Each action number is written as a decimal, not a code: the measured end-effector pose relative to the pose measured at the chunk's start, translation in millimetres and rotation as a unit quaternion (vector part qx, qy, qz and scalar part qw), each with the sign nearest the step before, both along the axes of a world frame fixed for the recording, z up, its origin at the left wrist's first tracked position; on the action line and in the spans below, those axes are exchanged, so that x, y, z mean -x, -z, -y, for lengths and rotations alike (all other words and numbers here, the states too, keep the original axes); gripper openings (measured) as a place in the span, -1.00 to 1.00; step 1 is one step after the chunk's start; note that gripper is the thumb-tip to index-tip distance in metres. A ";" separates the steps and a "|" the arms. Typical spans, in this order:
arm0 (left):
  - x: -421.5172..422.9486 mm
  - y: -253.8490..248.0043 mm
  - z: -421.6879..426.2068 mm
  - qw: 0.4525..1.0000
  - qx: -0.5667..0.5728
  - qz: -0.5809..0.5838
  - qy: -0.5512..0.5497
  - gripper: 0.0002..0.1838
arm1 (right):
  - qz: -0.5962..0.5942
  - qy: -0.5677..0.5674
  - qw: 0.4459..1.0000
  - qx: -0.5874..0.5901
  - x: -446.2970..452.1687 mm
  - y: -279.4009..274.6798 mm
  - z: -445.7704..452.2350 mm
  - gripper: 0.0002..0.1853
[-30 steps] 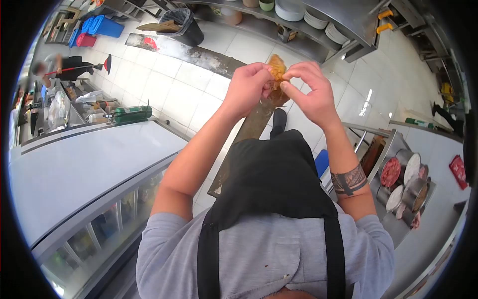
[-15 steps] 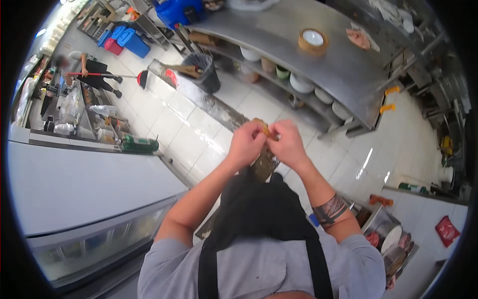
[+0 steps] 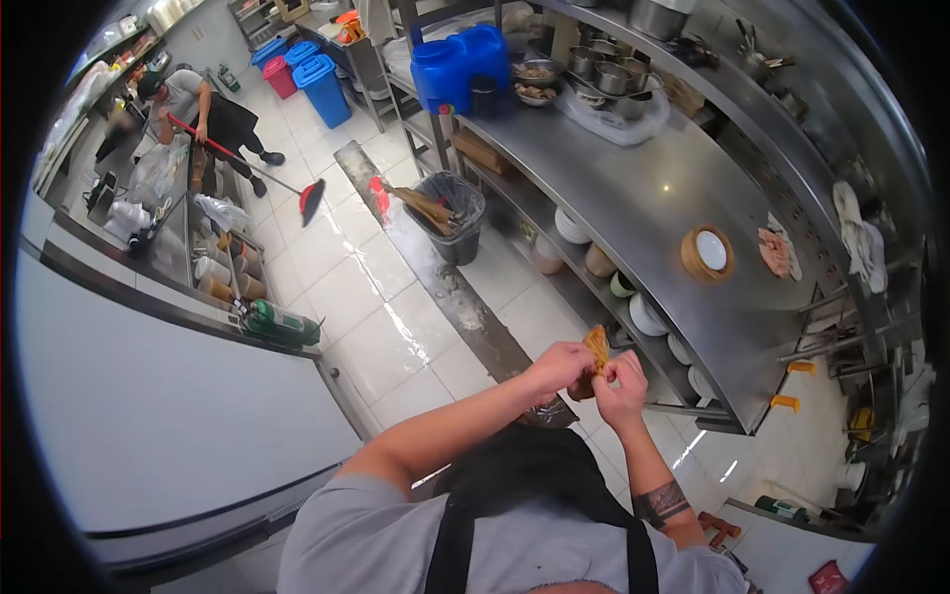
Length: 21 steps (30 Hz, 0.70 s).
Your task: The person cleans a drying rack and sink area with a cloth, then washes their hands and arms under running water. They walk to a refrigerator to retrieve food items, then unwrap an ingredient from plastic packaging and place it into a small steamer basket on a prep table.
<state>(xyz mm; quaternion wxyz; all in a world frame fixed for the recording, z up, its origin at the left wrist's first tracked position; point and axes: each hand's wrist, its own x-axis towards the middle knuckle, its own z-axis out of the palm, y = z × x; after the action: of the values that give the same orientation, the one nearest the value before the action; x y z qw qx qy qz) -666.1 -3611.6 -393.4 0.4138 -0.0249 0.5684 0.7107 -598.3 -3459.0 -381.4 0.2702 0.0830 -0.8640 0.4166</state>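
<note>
A small crumpled yellow-brown thing (image 3: 596, 343), which looks like a plastic bag, is pinched between my two hands in front of my apron. My left hand (image 3: 560, 367) grips it from the left, fingers closed. On its other side my right hand (image 3: 621, 384) is closed on it too, fingertips close to the left ones. The thing's top fans out above my fingers, and a darker part shows below them. What is inside it I cannot make out.
A steel table (image 3: 633, 208) ahead carries a round wooden container (image 3: 707, 254) and a blue jug (image 3: 460, 69). A lined bin (image 3: 447, 213) stands beside a wet floor channel (image 3: 465, 317). Far left, a person (image 3: 203, 114) holds a red-handled broom (image 3: 313, 201).
My view has tilted up and shifted, so the table and bin show more fully. The yellow-brown thing now stands out further above my fingers. The other person's broom has moved.
</note>
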 end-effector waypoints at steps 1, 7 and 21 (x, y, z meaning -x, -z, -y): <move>8.6 10.1 0.0 0.999 -0.017 0.032 0.010 -0.82 | 0.021 0.008 1.000 0.004 5.6 6.1 -0.1 -0.82; 59.6 -16.3 -18.2 0.983 0.085 -0.111 0.118 -0.77 | 0.203 0.139 0.947 0.205 30.4 25.3 -1.2 -0.84; 178.5 -22.7 -193.0 0.988 0.000 0.026 0.155 -0.81 | -0.010 0.054 0.998 0.001 131.4 -13.2 -196.2 -0.82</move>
<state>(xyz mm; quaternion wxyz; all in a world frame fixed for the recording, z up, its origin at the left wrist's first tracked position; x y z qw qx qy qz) -844.6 -3418.6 -370.6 0.5335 0.0455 0.5546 0.6370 -729.7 -3262.7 -368.2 0.3011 0.0400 -0.8641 0.4013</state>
